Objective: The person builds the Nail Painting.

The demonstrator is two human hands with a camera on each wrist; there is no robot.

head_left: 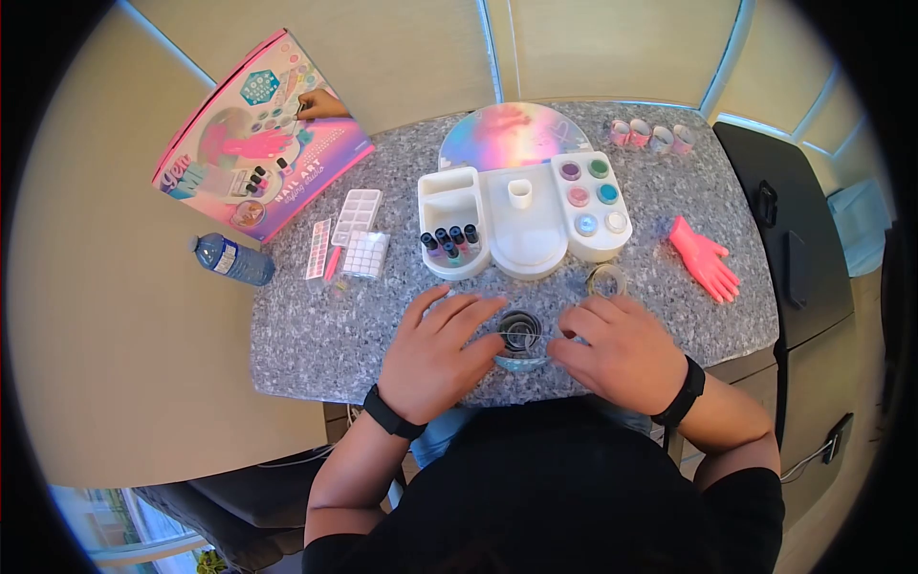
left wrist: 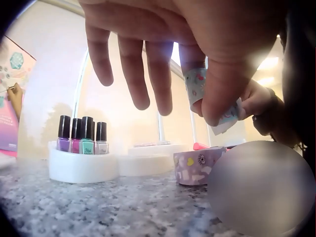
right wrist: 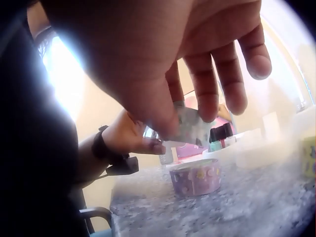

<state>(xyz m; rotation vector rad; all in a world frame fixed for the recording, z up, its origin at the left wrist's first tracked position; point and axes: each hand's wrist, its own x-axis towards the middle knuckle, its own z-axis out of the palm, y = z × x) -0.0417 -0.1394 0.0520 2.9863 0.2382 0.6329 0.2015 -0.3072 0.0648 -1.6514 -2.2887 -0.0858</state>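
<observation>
A light-blue patterned strip [head_left: 521, 364] [left wrist: 194, 88] [right wrist: 193, 126] spans the two hands near the table's front edge. My left hand [head_left: 435, 342] [left wrist: 168, 34] pinches one end between thumb and index finger, its other fingers extended. The right hand [head_left: 617, 346] [right wrist: 163, 54] pinches the other end between thumb and fingertips. Below and between them, a purple patterned roll [head_left: 519, 330] [left wrist: 191, 169] [right wrist: 195, 178] rests flat on the speckled table; neither hand touches it.
Another roll [head_left: 606, 280] lies beyond the right hand. Behind stand a white station [head_left: 521, 230] with polish bottles [head_left: 449, 239] and colour pots [head_left: 588, 196]. A pink glove [head_left: 705, 260] lies right; small trays [head_left: 358, 216], a water bottle [head_left: 232, 259] and a box [head_left: 263, 134] are left.
</observation>
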